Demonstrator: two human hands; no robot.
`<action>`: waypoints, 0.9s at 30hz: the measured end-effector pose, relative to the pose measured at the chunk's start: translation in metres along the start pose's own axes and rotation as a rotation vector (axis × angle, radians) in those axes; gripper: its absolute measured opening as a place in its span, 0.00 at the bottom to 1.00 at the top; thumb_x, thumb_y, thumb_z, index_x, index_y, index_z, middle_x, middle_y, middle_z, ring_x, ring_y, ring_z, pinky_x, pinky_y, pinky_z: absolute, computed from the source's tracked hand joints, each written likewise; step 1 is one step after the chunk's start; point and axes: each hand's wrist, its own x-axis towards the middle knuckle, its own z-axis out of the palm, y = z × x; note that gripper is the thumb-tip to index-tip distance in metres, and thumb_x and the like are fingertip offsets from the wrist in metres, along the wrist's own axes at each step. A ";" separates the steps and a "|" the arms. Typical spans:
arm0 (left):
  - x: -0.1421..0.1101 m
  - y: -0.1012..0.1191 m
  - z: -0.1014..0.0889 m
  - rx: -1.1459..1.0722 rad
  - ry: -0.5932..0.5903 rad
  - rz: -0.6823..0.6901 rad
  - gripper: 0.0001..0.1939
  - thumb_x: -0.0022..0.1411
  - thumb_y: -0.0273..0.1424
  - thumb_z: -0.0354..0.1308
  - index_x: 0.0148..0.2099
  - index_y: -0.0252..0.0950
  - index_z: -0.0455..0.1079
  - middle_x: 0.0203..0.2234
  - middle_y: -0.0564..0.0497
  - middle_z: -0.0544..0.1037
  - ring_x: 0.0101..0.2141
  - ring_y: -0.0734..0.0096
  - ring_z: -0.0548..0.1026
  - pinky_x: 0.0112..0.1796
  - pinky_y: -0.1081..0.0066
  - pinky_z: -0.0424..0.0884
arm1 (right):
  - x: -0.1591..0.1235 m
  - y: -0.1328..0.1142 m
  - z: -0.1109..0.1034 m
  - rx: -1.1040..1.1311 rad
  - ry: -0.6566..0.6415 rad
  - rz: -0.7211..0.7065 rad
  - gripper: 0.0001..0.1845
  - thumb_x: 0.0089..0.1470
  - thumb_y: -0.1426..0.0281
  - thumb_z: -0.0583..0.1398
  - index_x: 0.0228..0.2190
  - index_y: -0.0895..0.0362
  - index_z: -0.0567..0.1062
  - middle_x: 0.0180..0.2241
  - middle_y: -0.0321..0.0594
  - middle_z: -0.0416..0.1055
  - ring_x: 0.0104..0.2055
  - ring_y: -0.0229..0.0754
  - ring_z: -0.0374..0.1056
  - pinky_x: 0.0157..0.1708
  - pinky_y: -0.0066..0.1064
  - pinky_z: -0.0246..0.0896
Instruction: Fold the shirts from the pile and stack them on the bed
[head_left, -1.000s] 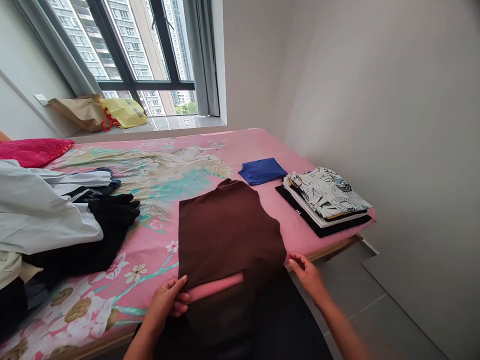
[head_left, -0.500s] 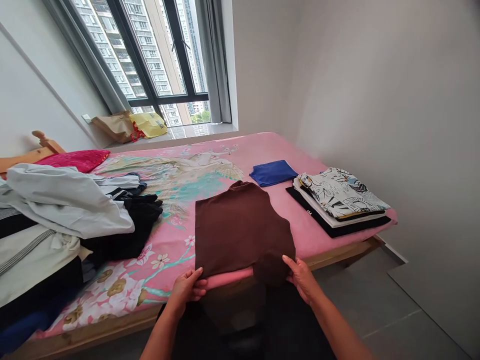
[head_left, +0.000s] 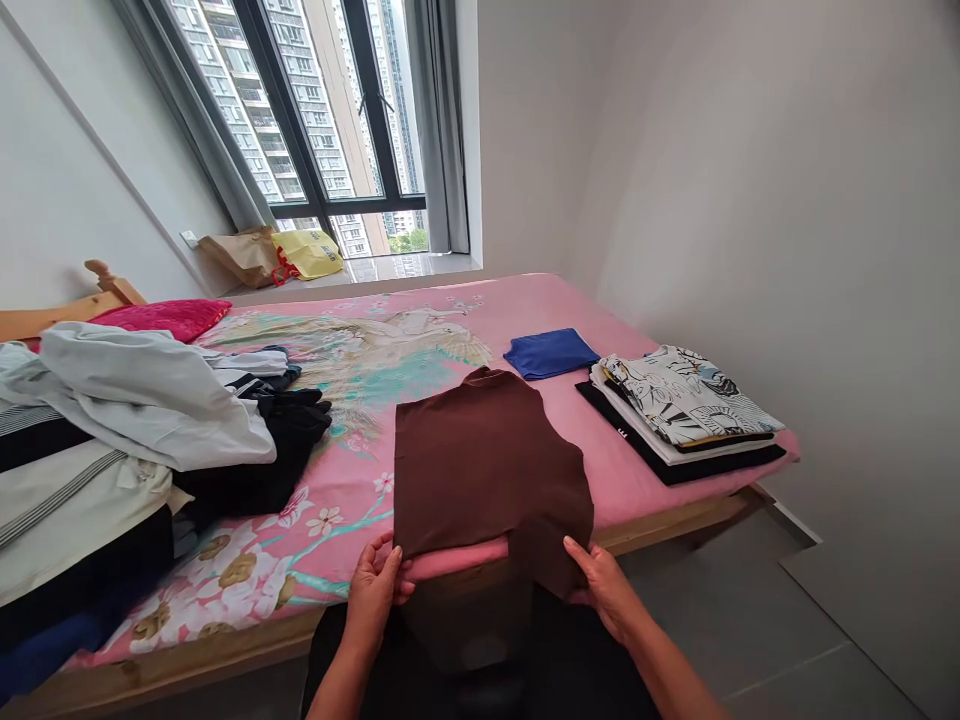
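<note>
A dark brown top lies spread at the front of the bed, its collar pointing away from me and its left side straight. At the lower left corner of the cloth, my left hand is closed, with thumb and fingers pinching the edge. My right hand grips the part that hangs over the bed's front edge on the right, seemingly a sleeve; its fingertips are partly hidden behind the fabric.
The bed has a pink floral sheet and a wooden frame. A loose clothes heap lies left. To the right are a folded blue garment and a folded clothes stack. Bags stand on the windowsill.
My view has shifted slightly, moving the scene a little rightward. Both hands keep their hold, and the brown top lies almost the same.
</note>
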 end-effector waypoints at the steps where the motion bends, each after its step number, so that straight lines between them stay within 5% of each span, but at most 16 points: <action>1: -0.001 0.000 0.000 0.008 -0.010 0.003 0.26 0.54 0.41 0.57 0.53 0.38 0.59 0.25 0.53 0.76 0.16 0.77 0.71 0.16 0.79 0.63 | -0.003 0.000 0.001 -0.040 -0.016 0.011 0.26 0.47 0.54 0.62 0.45 0.55 0.71 0.39 0.43 0.75 0.36 0.43 0.72 0.23 0.29 0.67; 6: -0.002 0.000 -0.007 0.248 -0.035 0.102 0.26 0.50 0.42 0.59 0.50 0.36 0.68 0.29 0.50 0.77 0.21 0.72 0.74 0.18 0.75 0.65 | -0.012 0.001 0.008 -0.155 -0.047 0.047 0.20 0.45 0.55 0.63 0.33 0.59 0.74 0.26 0.41 0.73 0.24 0.36 0.66 0.14 0.21 0.57; 9: -0.001 -0.001 -0.014 0.488 -0.015 0.344 0.20 0.51 0.38 0.58 0.47 0.39 0.71 0.40 0.49 0.77 0.38 0.62 0.76 0.38 0.66 0.73 | -0.013 0.004 0.006 -0.072 -0.077 0.087 0.19 0.47 0.55 0.61 0.34 0.58 0.73 0.29 0.41 0.72 0.27 0.37 0.68 0.17 0.23 0.61; 12: 0.001 -0.003 -0.016 0.656 0.008 0.483 0.15 0.54 0.32 0.55 0.45 0.39 0.72 0.43 0.49 0.76 0.47 0.61 0.72 0.50 0.60 0.66 | -0.014 0.007 0.003 -0.026 -0.125 0.099 0.20 0.49 0.54 0.60 0.38 0.56 0.71 0.34 0.41 0.72 0.32 0.39 0.69 0.20 0.24 0.63; 19: 0.004 0.001 -0.015 0.870 0.035 0.551 0.16 0.58 0.24 0.47 0.45 0.40 0.70 0.41 0.49 0.73 0.42 0.67 0.73 0.45 0.64 0.69 | -0.012 0.004 -0.002 -0.024 -0.064 0.078 0.19 0.48 0.54 0.61 0.34 0.57 0.71 0.29 0.40 0.71 0.30 0.38 0.66 0.22 0.25 0.63; 27: 0.008 0.001 -0.031 0.892 0.031 0.759 0.15 0.59 0.27 0.50 0.45 0.43 0.72 0.41 0.50 0.70 0.42 0.69 0.72 0.43 0.70 0.70 | -0.014 -0.005 -0.006 -0.074 0.051 -0.037 0.18 0.44 0.54 0.61 0.26 0.56 0.70 0.24 0.36 0.66 0.28 0.39 0.62 0.24 0.30 0.63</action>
